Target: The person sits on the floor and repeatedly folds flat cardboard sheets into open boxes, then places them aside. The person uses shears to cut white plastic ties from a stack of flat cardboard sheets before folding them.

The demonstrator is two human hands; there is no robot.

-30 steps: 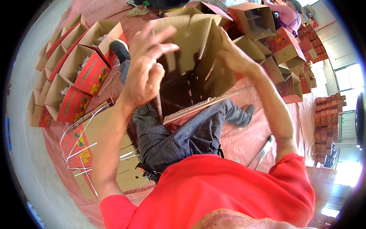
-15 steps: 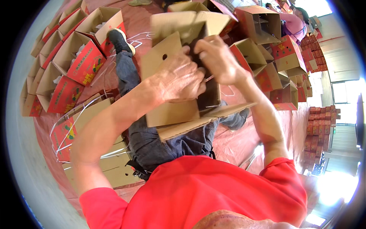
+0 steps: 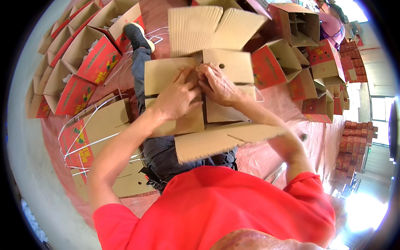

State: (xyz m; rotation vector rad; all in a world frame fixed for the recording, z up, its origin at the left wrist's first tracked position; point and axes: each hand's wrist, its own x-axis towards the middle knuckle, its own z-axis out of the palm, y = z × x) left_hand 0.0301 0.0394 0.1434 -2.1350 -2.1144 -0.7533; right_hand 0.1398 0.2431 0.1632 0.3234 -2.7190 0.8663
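A brown cardboard carton (image 3: 229, 109) is between my legs, its inner panels lying over the middle with a dark gap along the seam. My left hand (image 3: 178, 99) rests on the left panel (image 3: 166, 77), fingers spread and lying toward the gap. Just beside it, my right hand (image 3: 217, 85) is closed, its thumb and fingers pressed together at the top of the seam; what they grip, if anything, is hidden. A panel with a round hole (image 3: 239, 66) is beyond the right hand. Corrugated flaps stick out on the far side (image 3: 193, 31) and the near side (image 3: 225, 139).
Several open red and brown cartons (image 3: 98, 58) are lined up at the left. More open cartons (image 3: 273, 62) stand at the right. Strapped flat cardboard (image 3: 100, 137) lies near my left leg. Another person (image 3: 331, 25) is at the far right, near stacked red boxes (image 3: 354, 143).
The carton's inner panels have come down flatter over the middle, narrowing the dark opening. My right hand has moved left and nearer, my left hand slightly left; its fingers have spread.
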